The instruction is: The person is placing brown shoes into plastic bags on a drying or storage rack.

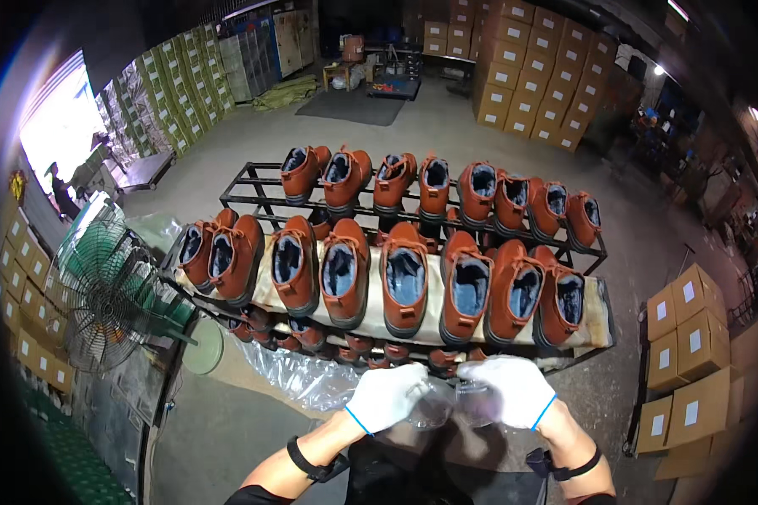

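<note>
White gloves with blue cuffs cover both hands. My left hand (389, 396) has its fingers closed on a clear, rounded plastic piece (432, 408) in front of my body. My right hand (514, 391), a little apart from it, grips a see-through piece (477, 404) with a purplish tint. Blur hides their exact shape, and I cannot tell whether they are joined. Just beyond my hands, reddish-brown shoes (404, 278) with grey fleecy linings stand upright in a row on a pale board (598, 316), heels toward me. Another row of shoes (343, 181) stands behind on the black metal rack (242, 181).
More shoes (309, 334) sit on a lower level, beside crumpled clear plastic sheeting (299, 379). A large caged fan (101, 295) stands at left. Cardboard boxes (699, 324) are stacked at right, with a taller stack (539, 76) at the back.
</note>
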Available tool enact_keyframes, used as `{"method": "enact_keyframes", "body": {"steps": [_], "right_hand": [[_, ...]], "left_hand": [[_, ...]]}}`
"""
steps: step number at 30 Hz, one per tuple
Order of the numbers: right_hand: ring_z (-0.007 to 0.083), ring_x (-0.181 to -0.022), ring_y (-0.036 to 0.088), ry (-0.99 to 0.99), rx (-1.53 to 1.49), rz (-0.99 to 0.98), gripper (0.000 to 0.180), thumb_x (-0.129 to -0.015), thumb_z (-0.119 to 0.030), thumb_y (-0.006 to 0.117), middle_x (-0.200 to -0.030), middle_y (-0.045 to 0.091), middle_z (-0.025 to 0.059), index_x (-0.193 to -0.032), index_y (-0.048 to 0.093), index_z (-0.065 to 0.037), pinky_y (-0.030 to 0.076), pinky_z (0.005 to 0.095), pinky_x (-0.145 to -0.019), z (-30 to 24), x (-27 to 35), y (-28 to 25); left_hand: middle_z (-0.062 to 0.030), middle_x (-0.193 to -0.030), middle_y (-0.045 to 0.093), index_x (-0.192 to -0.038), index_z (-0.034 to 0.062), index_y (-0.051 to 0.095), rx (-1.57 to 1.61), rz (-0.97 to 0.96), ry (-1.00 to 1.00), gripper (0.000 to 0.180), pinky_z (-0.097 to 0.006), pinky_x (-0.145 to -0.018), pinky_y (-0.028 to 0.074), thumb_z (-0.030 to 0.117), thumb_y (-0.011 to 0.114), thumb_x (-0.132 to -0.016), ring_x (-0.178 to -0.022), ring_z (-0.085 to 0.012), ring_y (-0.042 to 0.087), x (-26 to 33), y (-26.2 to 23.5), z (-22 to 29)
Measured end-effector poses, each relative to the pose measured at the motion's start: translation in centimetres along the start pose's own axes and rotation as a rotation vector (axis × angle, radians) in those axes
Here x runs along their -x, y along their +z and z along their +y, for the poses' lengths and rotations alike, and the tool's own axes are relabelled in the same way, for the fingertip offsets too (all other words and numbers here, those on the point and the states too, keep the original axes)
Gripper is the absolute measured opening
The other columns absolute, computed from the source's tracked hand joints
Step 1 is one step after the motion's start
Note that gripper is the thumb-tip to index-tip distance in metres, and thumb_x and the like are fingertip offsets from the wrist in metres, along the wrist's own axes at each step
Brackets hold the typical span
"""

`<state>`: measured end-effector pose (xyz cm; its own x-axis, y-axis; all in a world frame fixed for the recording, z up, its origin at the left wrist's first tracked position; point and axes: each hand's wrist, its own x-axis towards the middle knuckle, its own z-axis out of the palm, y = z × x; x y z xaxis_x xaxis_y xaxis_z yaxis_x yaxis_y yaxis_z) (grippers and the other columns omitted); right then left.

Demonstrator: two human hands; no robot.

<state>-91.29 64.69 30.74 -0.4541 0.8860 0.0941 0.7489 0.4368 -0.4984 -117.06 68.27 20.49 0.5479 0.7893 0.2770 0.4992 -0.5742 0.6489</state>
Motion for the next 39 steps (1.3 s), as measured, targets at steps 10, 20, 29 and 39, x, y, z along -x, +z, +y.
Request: {"method": "enact_keyframes", "body": {"steps": [10, 20, 29, 39], "right_hand": [[0.0225, -0.083, 0.066, 0.115, -0.124, 0.535, 0.020, -0.090, -0.013, 0.070, -0.089, 0.068, 0.0102, -0.101, 0.083, -0.003, 0.056, 0.0347, -0.077, 5.1, -4.4, -7.2], [0.0344, -0.094, 0.072, 0.196, 0.535, 0.327, 0.014, -0.087, -0.010, 0.064, -0.103, 0.075, 0.0137, -0.090, 0.077, -0.012, 0.059, 0.0437, -0.087, 6.2, -13.1, 1.3], [0.0350, -0.120, 0.067, 0.063, 0.051, 0.429, 0.043, -0.094, -0.019, 0.072, -0.129, 0.071, 0.0198, -0.134, 0.070, -0.001, 0.051, 0.0441, -0.105, 3.3, -6.6, -0.3], [0.0400, -0.085, 0.072, -0.119, 0.021, -0.041, 0.018, -0.088, -0.015, 0.074, -0.088, 0.076, 0.0173, -0.103, 0.080, -0.007, 0.060, 0.0471, -0.079, 7.8, 9.9, -3.6]], "left_hand": [[-0.0180, -0.104, 0.078, -0.136, 0.0084, 0.065, -0.070, -0.124, -0.101, 0.044, -0.047, -0.084, 0.061, 0.034, 0.067, -0.101, -0.094, -0.0396, 0.076, -8.3, -2.3, 1.0], [-0.0110, -0.076, 0.069, -0.108, 0.0126, 0.067, -0.155, 0.181, 0.109, 0.019, -0.046, -0.054, 0.054, 0.029, 0.066, -0.098, -0.064, -0.0315, 0.072, -11.9, 6.6, -3.7], [-0.0139, -0.118, 0.075, -0.159, 0.0044, 0.045, 0.384, -0.324, -0.319, 0.080, -0.036, -0.093, 0.058, 0.026, 0.084, -0.092, -0.103, -0.0205, 0.073, -12.8, 1.0, -1.6], [-0.0175, -0.089, 0.072, -0.102, 0.0059, 0.069, -0.008, -0.160, 0.173, 0.023, -0.043, -0.071, 0.057, 0.028, 0.073, -0.100, -0.080, -0.0391, 0.072, -5.4, 5.9, 8.1]]}}
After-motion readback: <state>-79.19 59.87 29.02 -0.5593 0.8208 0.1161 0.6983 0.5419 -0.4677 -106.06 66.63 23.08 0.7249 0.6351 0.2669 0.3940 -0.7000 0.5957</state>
